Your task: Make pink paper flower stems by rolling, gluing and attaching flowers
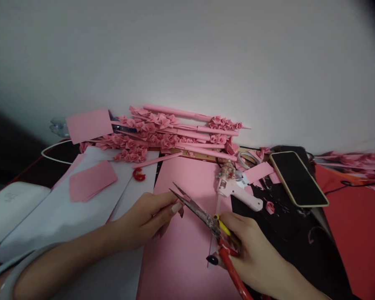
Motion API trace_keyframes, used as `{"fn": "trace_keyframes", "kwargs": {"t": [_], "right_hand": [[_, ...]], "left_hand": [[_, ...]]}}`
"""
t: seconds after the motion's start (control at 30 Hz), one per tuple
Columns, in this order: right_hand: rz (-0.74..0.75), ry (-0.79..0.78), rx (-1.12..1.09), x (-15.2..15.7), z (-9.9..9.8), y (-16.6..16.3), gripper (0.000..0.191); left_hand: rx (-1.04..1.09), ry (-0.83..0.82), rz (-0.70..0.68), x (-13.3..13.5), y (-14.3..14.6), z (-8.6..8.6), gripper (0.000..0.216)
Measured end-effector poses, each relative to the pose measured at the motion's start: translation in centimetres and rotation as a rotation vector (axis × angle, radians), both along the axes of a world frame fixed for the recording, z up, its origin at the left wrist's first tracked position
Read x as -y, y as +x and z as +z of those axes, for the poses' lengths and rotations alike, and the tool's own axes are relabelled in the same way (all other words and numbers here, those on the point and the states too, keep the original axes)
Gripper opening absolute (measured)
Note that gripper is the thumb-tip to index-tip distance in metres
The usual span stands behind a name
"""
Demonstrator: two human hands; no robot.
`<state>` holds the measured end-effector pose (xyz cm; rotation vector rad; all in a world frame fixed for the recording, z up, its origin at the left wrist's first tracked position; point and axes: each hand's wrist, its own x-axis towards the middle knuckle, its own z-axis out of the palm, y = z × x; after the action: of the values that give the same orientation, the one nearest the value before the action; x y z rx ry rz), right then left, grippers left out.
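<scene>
Over the pink paper sheet, my right hand grips scissors with red handles. Their blades point up and left, slightly apart. A yellow stick-like piece also lies in that hand, against the scissors; its kind is unclear. My left hand is closed in a pinch by the blade tips. A small bit of pink shows between the blades there, but whatever the fingers hold is mostly hidden. Just past my right hand lies a white glue gun, its nozzle end crusted.
Folded pink paper flowers on rolled stems are piled along the wall. Pink rectangles rest on white sheets at left, near a white box-like object. A phone and red paper lie right.
</scene>
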<state>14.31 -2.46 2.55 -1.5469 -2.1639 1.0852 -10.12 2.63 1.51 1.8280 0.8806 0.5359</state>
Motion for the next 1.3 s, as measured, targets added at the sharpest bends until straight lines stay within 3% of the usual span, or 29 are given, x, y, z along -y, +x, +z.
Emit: {"fn": "trace_keyframes", "kwargs": {"t": [0.4,0.67,0.77,0.9,1.07,1.3], "right_hand": [[0.003,-0.013,0.023,0.3,0.0,0.1,0.033],[-0.009,0.068,-0.083,0.0,-0.5,0.6,0.036],[-0.045,0.107,-0.141,-0.1,-0.1,0.8,0.028],[-0.058,0.071,-0.046,0.0,0.3,0.7,0.041],[-0.029,0.006,0.103,0.0,0.4,-0.1,0.029],[-0.026,-0.02,0.127,-0.1,0.2,-0.4,0.031]], "left_hand": [[0.049,-0.118,0.007,0.0,0.1,-0.1,0.033],[0.084,-0.16,0.05,0.1,0.2,0.3,0.034],[0.092,-0.135,0.093,0.0,0.3,0.3,0.034],[0.081,-0.1,0.105,0.0,0.5,0.2,0.032],[0.039,-0.009,0.084,0.2,0.6,0.2,0.027],[-0.015,0.087,0.05,0.3,0.6,0.2,0.027]]}}
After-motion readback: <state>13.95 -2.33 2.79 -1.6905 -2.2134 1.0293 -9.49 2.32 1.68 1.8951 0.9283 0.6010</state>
